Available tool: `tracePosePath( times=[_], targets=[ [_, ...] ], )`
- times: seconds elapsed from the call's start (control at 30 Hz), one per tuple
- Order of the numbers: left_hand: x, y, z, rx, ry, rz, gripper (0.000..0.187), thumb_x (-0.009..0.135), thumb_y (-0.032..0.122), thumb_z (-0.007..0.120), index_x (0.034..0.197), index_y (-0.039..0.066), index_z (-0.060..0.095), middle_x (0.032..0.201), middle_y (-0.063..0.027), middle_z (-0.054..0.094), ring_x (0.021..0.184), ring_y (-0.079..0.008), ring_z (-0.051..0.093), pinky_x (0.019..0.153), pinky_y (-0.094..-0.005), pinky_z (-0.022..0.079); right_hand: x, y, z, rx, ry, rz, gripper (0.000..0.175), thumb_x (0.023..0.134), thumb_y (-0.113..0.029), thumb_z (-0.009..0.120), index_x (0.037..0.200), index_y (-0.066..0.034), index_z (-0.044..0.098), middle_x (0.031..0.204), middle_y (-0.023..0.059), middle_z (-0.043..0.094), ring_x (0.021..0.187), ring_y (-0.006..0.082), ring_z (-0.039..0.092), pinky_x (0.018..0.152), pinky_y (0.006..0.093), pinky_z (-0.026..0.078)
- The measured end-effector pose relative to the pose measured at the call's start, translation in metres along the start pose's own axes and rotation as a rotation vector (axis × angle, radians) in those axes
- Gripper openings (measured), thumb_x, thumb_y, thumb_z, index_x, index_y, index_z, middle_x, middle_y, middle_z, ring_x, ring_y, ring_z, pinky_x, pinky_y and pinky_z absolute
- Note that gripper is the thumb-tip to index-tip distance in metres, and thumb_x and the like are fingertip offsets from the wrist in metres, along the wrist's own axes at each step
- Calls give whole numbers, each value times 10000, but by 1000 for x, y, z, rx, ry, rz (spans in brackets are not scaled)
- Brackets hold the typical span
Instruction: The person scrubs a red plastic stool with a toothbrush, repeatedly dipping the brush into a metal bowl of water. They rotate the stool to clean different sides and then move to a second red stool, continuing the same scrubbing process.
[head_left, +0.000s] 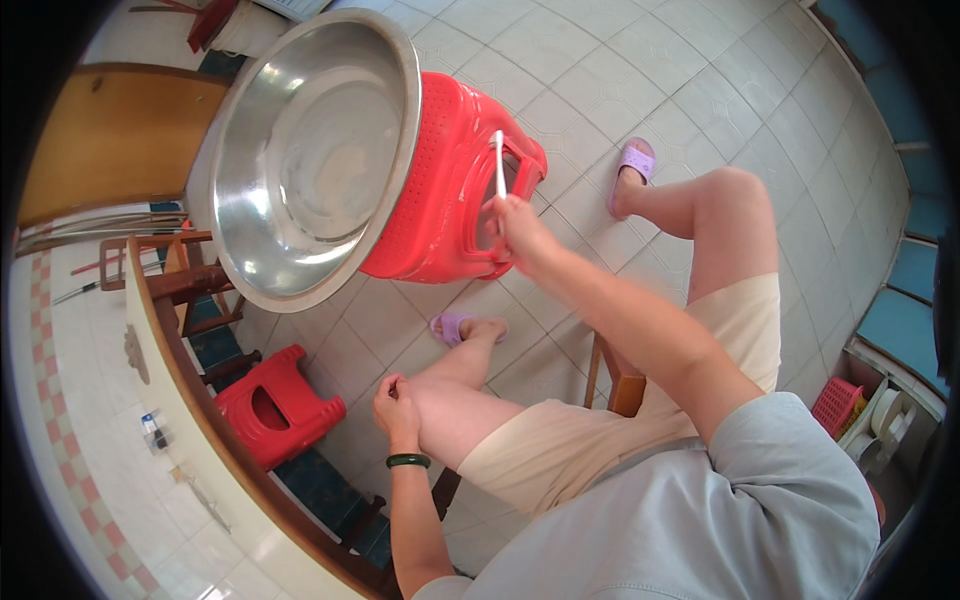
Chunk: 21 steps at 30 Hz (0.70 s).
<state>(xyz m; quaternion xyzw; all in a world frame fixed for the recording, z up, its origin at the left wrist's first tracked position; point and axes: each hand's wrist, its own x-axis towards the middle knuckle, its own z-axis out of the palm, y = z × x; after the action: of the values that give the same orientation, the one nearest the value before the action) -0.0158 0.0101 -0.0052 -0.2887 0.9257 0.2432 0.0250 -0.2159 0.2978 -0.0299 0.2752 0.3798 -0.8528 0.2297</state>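
Observation:
A white toothbrush (500, 166) is gripped in my right hand (517, 229), its bristled head pointing away from me. That hand is in front of the side opening of a red plastic stool (442, 180); whether it touches the stool I cannot tell. On the stool's top rests a wide stainless steel basin (315, 157). Whether clear water lies in it is hard to tell. My left hand (396, 412), with a dark green bangle (409, 460) at its wrist, rests by my left knee. Its fingers are curled, and their inner side is partly hidden.
A smaller red plastic stool (277, 409) stands beside a wood-edged white table (225, 487) on my left. Behind the basin is a wooden panel (127, 142). Light floor tiles (675, 82) run ahead and right. A pink plastic basket (836, 405) sits at far right.

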Motion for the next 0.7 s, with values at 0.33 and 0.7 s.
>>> tracePosePath(
  times=[0.33,0.7],
  targets=[
    [1,4,-1,57,-2,-6,136,804,166,630,891,80,689,794,-85,686,734,-206,652,687,-323,498,90,28,-51,4,215,110,285,999,-307,341,915,-70,476,594,10,422,445,102,339,386,257,247],
    [1,5,1,-21,-3,19,127,809,151,630,886,64,681,751,-85,673,686,-190,628,667,-310,489,63,10,-52,37,85,136,305,1011,-283,306,932,-46,480,643,-2,410,454,75,287,400,245,224]
  ],
)
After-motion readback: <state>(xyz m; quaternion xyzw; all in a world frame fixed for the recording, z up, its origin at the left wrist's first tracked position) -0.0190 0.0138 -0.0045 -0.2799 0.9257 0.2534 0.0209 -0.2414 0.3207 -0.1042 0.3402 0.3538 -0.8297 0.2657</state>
